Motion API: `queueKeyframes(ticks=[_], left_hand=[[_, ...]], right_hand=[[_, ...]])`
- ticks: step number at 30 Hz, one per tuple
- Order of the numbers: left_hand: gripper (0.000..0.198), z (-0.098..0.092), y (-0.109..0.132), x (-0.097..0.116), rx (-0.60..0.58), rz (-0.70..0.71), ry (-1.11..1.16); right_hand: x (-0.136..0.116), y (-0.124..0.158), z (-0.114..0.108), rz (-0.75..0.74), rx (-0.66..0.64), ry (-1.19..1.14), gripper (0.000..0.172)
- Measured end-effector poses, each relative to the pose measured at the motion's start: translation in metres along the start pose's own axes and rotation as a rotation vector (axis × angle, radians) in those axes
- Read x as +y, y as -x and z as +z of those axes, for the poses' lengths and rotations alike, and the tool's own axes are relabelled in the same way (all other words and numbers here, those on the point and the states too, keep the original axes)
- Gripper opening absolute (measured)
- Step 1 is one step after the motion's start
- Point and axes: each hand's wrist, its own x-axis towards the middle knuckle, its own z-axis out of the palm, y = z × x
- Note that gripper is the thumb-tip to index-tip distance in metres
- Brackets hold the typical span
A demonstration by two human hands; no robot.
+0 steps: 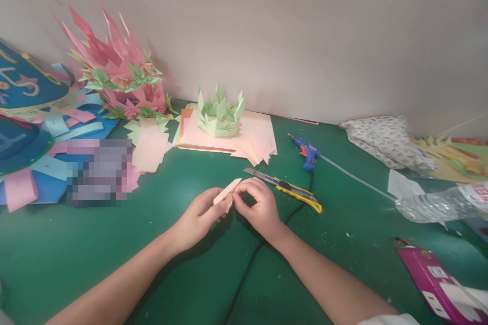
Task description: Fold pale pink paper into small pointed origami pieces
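I find the work at an early handling stage: my left hand (204,210) holds a small piece of folded paper (227,191), pale pink, clamped between thumb and fingers, and my right hand (261,205) has thumb and forefinger drawn into a narrow pinch at its right edge. The paper is held above the green table (190,289), in front of the pink sheets (253,129) on which a pale green paper crown (220,121) stands upright. I judge the step in hand to be folding or shaping — the piece shows a straight, doubled strip along its top and a loose flap below, though my fingers cover part of it and I cannot tell how many folds it has. The next move, in my judgement, calls for a steady left hold and a light right pinch, run along the edge so that the crease sets without tearing. One hazard noted: the knife (295,190) lies just beyond my right knuckles with its blade out, so that hand should not swing forward. The glue gun (309,154) lies on its side farther back, touched by neither hand; its black cord (247,271) passes beneath my right wrist.
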Motion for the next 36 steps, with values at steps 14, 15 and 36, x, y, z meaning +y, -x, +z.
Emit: queueKeyframes(ticks=[14, 15, 36], left_hand=[[0.028, 0.005, -0.003, -0.008, 0.103, 0.005, -0.118], [0.028, 0.004, -0.003, -0.009, 0.102, 0.005, -0.106], [0.029, 0.003, -0.006, -0.012, 0.066, -0.052, 0.072]], right_hand=[[-0.004, 0.002, -0.003, 0.015, -0.08, -0.037, 0.011], [-0.004, 0.002, -0.003, 0.014, -0.08, -0.044, 0.011], [-0.001, 0.0, -0.005, -0.001, -0.031, 0.034, 0.011]])
